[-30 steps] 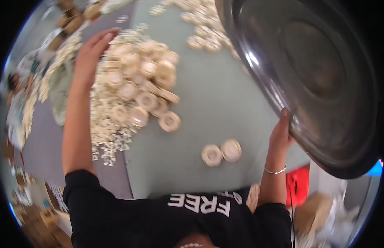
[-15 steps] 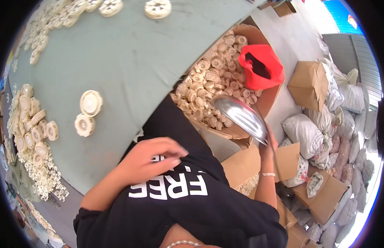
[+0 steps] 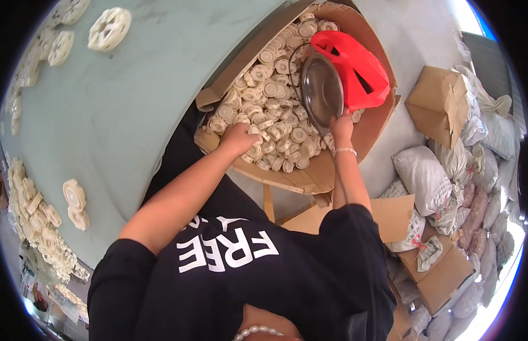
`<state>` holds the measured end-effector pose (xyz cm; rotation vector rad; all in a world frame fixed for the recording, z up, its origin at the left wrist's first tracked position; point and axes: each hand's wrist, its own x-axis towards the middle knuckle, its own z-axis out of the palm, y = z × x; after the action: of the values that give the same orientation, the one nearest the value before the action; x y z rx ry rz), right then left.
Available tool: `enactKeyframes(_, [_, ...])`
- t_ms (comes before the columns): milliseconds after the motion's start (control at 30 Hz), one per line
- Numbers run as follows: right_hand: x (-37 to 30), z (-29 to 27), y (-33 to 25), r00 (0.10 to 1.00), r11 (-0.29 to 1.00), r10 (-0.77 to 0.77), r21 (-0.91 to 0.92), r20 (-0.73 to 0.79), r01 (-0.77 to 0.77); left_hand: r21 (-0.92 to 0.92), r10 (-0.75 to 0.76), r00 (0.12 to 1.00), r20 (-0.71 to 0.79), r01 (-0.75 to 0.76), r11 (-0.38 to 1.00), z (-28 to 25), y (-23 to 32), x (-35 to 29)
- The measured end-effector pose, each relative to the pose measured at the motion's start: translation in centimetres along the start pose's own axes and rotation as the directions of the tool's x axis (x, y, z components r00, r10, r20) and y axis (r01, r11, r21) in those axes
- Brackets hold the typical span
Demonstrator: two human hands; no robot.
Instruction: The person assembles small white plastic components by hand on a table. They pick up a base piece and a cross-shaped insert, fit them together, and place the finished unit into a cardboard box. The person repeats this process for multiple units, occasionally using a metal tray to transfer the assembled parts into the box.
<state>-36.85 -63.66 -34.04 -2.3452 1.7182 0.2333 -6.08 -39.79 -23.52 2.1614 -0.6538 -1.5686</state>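
Note:
My left hand (image 3: 240, 140) reaches over the near left rim of a large cardboard box (image 3: 318, 181), into a heap of cream plastic wheel-shaped parts (image 3: 278, 116). Its fingers are curled around one of these parts, partly hidden by the hand. At the box's right side my right hand (image 3: 342, 129) grips the near rim of a shiny metal bowl (image 3: 322, 94). The bowl is tilted over the heap, its hollow toward me, with nothing seen inside. Touching the bowl's far right side is a red bag (image 3: 355, 68), lying on the parts.
Left of the box stretches a grey-green table (image 3: 144, 85), with loose wheel parts (image 3: 75, 196) and a heap of more parts (image 3: 33, 213) at its left edge. Right of me stand a closed carton (image 3: 437, 105), stuffed white sacks (image 3: 421, 173) and an open carton (image 3: 443, 273).
My left hand has gone from in front of my body into the box and closed on a part. My right hand has moved the bowl farther in, beside the red bag. The view has shifted right.

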Motion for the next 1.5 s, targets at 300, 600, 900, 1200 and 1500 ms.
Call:
enactKeyframes(300, [-8.7,2.5,0.5,0.920,0.936,0.182,0.224,0.348,-0.271,-0.457,-0.049,0.998,-0.030,0.029,0.889,1.0,-1.0,2.1])
enactKeyframes(600, [-13.4,8.8,-1.6,0.745,0.349,0.264,0.659,0.613,-0.666,-0.336,-0.006,1.000,-0.027,-0.003,0.942,1.1,-1.4,1.6])
enactKeyframes(900, [-16.4,14.9,-4.6,0.438,-0.328,0.160,0.466,0.885,-0.822,-0.285,0.026,0.951,0.308,0.066,0.956,3.3,1.1,-0.9])
enactKeyframes(1200, [-16.2,20.4,-5.7,0.337,-0.502,-0.176,0.210,0.925,-0.839,-0.276,0.128,0.938,0.322,-0.037,0.961,4.5,1.1,-2.0])
enactKeyframes(1500, [-10.3,23.0,-9.7,0.606,-0.624,0.128,0.539,0.785,-0.566,-0.105,0.020,0.957,0.290,0.011,0.994,3.4,0.6,-1.4])
